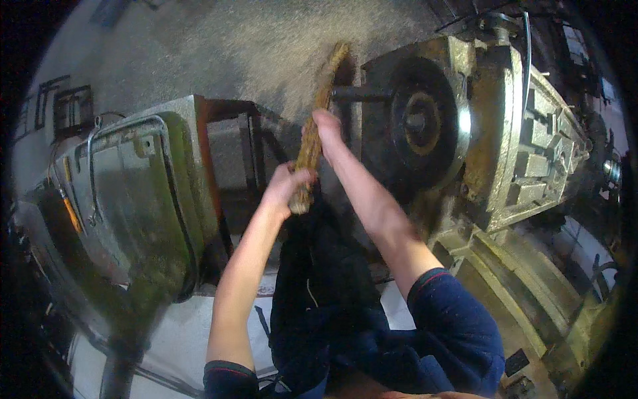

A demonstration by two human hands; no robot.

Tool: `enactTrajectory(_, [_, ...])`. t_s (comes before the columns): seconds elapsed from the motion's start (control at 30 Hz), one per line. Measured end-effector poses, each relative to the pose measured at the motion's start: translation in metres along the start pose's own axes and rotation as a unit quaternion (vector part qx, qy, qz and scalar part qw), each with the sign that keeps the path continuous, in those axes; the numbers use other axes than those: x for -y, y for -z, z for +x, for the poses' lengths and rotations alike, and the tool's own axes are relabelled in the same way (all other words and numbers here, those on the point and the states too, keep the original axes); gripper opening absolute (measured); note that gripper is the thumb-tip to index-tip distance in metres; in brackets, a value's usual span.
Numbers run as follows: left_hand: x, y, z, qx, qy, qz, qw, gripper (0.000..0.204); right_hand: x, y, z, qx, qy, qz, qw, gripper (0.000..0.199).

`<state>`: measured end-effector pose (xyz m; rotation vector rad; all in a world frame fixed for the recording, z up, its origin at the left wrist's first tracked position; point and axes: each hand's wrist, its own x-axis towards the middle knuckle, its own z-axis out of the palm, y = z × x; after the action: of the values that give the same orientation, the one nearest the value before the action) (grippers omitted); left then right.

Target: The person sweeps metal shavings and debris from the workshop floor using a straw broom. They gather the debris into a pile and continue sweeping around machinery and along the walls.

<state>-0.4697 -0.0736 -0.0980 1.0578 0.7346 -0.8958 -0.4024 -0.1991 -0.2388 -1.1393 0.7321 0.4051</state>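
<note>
Between green cabinet [136, 199] and round black disc [420, 126], here's a rough brown bar [310, 150], left hand [290, 183] wrapped near its lower end, right hand [327, 130] closed about its middle

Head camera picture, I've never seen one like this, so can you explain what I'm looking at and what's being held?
There's no robot here. A camera worn on a person's head looks down; its wide lens bends straight edges. The bare arms are the wearer's own. The left hand grips a long, rough, brown stick near its closer end, and the right hand holds it farther along. I can't tell what it's made of. To the right is a machine with a dark round wheel; to the left, a green cabinet. Ahead is grey floor.
</note>
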Motion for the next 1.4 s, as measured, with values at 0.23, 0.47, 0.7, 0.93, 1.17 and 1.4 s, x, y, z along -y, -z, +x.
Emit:
enactTrajectory(0.23, [0.083, -0.001, -0.089, -0.001, 0.161, -0.163, 0.973, 0.031, -0.054, 0.03, -0.147, -0.124, -0.195, 0.051, 0.972, 0.001])
enactTrajectory(0.47, [0.007, 0.028, -0.062, -0.051, 0.043, -0.059, 0.996, 0.026, -0.037, -0.042, -0.068, 0.004, -0.174, 0.0, 0.985, 0.021])
enactTrajectory(0.7, [0.042, -0.02, -0.128, -0.07, -0.018, -0.037, 0.997, 0.025, 0.02, -0.036, -0.15, 0.008, -0.164, -0.001, 0.987, 0.014])
enactTrajectory(0.93, [0.044, 0.031, -0.118, -0.113, 0.071, -0.126, 0.983, 0.017, -0.066, -0.052, -0.155, 0.012, -0.286, 0.046, 0.957, 0.02])
enactTrajectory(1.17, [-0.043, 0.062, -0.072, -0.127, 0.026, -0.106, 0.986, 0.02, -0.023, -0.113, -0.08, 0.047, -0.231, 0.069, 0.969, 0.02])
enactTrajectory(1.4, [-0.068, 0.027, -0.1, -0.097, -0.084, -0.1, 0.987, 0.023, 0.051, -0.132, -0.066, 0.082, -0.096, 0.057, 0.99, 0.017])
